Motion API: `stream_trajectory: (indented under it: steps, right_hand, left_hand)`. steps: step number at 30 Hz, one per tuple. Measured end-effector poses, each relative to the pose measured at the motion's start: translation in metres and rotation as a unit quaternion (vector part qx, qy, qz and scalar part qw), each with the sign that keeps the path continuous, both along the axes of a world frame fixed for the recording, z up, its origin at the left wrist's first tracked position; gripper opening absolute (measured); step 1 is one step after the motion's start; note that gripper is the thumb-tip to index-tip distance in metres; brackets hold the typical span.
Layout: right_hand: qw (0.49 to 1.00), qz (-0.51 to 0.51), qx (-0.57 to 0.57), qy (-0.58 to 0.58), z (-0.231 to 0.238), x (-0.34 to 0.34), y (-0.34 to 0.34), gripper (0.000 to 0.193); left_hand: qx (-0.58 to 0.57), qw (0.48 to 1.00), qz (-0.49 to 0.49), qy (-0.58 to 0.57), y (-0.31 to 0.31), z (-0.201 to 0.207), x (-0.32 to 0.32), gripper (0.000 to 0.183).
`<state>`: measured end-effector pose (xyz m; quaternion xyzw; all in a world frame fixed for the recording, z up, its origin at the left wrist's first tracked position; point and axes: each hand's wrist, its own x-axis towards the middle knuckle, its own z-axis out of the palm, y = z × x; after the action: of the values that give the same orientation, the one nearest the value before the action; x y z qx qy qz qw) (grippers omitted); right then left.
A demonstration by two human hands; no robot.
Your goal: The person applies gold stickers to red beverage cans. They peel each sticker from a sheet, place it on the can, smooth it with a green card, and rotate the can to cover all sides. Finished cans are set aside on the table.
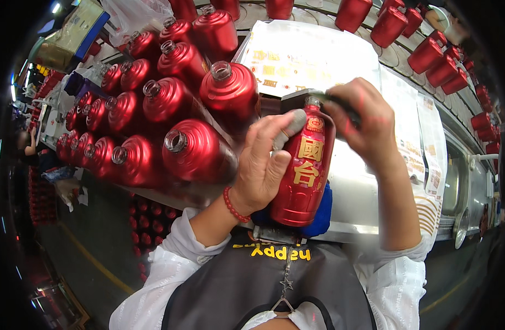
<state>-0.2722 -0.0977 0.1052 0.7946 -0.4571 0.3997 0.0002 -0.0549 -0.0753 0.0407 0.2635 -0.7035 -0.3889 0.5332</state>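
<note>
A glossy red bottle [302, 181] with raised gold characters leans in front of me, its clear glass neck pointing away. My left hand [260, 165] holds it by the left side, thumb and fingers against the red surface. Grey covers wrap some of its fingertips, and a red bead bracelet circles the wrist. At the bottle's neck, my right hand [365, 118] is curled round a dark, flat-edged tool [298, 99]; blur and the fingers hide its exact kind. Beneath the bottle's lower end lies a blue pad [322, 212].
Several plain red bottles [175, 104] stand close together at the left. White label sheets [313, 47] with gold print lie beyond my hands, and more printed sheets [412, 126] lie at the right. A conveyor [318, 19] carrying red bottles curves along the far side.
</note>
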Motion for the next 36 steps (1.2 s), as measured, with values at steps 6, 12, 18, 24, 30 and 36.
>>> stream_trajectory:
  steps: [6, 12, 18, 24, 30, 36]
  right_hand:
    - [0.963, 0.227, 0.145, -0.025, 0.004, 0.031, 0.084, 0.024]
    - [0.875, -0.053, 0.249, -0.412, -0.049, 0.032, 0.076, 0.020]
    - [0.834, -0.090, 0.269, -0.473, -0.062, 0.025, 0.069, 0.018]
    - [0.826, -0.085, 0.269, -0.489, -0.066, 0.026, 0.070, 0.018]
    - [0.823, -0.086, 0.274, -0.490, -0.064, 0.025, 0.071, 0.018]
    - [0.821, -0.083, 0.267, -0.498, -0.065, 0.025, 0.072, 0.018]
  left_hand:
    - [0.165, 0.980, -0.037, 0.104, -0.006, -0.012, -0.005, 0.055]
    - [0.222, 0.971, -0.088, -0.005, -0.020, -0.015, -0.011, 0.058]
    - [0.268, 0.955, -0.129, 0.023, -0.026, -0.019, -0.008, 0.058]
    - [0.198, 0.977, -0.069, -0.037, -0.028, -0.010, -0.013, 0.067]
    - [0.227, 0.969, -0.098, -0.009, -0.030, -0.012, -0.014, 0.068]
    - [0.210, 0.969, -0.124, -0.035, -0.032, -0.011, -0.006, 0.077]
